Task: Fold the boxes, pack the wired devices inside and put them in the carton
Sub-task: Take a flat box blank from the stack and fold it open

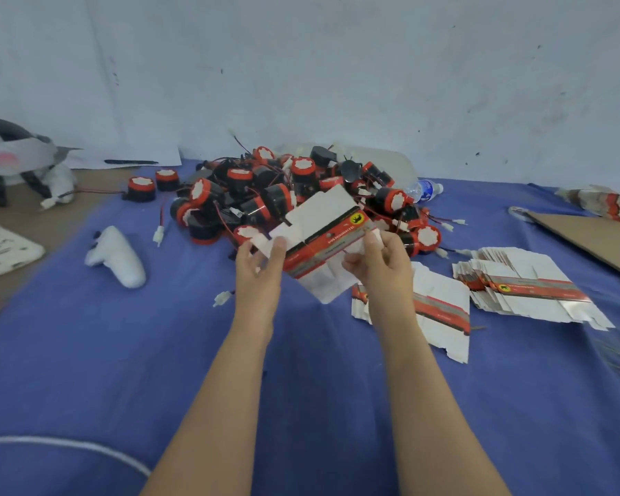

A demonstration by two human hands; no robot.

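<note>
Covering nearly the whole view, a blue cloth (86, 352) carries everything. At its far side, against the wall, lies a heap of red-and-black wired devices (265, 195), their leads tangled together. To the right lie two stacks of flat boxes (527, 291), fanned out loosely, with a brown cardboard sheet (595, 241) beyond them. Both forearms reach in from the bottom edge, and between the hands a single unfolded box (323, 238) is held tilted in the air, just in front of the heap and off the cloth. The left hand (258, 266) pinches a white flap at the box's left end between thumb and fingers. The right hand (380, 263) has its fingers curled round the box's right end, thumb on the printed red band. A white controller (117, 257) lies on the cloth well to the left, and a water bottle (426, 189) lies on its side behind the heap.
</note>
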